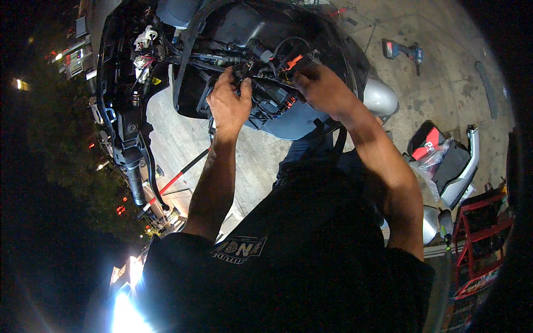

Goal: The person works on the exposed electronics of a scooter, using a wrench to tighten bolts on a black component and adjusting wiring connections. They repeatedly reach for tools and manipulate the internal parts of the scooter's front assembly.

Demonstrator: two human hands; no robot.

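Note:
My left hand reaches into the opened black bodywork of a scooter or motorcycle. Its thumb and fingers are bent at a bundle of dark cables; what they pinch is too dark to make out. To its right, my right hand is curled closed, with its fingertips mostly hidden. Just beside that hand's fingers is an orange part. Below, between the hands, lie a black box-shaped part and a small orange-red connector.
At left stands the vehicle's front frame with exposed white connectors. A cordless drill lies on the paved floor at upper right. Farther down are silver-and-black body panels, clear plastic wrap and a red metal rack.

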